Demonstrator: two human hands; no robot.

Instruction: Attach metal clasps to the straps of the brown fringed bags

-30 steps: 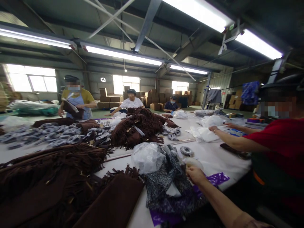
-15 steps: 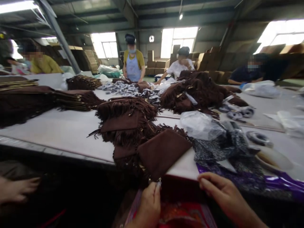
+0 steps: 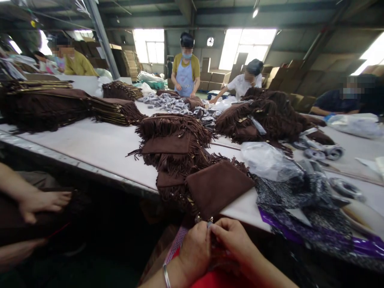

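Note:
A brown suede-like fringed bag [image 3: 220, 186] lies at the table's front edge, its lower corner pointing toward me. Small metal fittings [image 3: 204, 219] show at that corner. My left hand [image 3: 195, 244], with a silver bangle at the wrist, is closed on a fitting there. Against it, my right hand [image 3: 232, 238] is closed in a pinch; what its fingers hold is hidden. Below both hands, red material [image 3: 214, 278] covers my lap. More brown fringed bags [image 3: 166, 144] are heaped just behind the nearest one.
Stacked brown bags [image 3: 48, 108] stand at left. Beyond are grey rolled pieces [image 3: 168, 103] and another brown heap [image 3: 264, 114]. Clear plastic [image 3: 267, 160] and a purple-edged speckled bag [image 3: 300, 212] lie right. A co-worker's hand [image 3: 45, 202] is at left; others work across the table.
My right hand has moved left from the table edge to meet my left hand at the bag's corner. The view has shifted, and more of the neighbour's hands shows at left.

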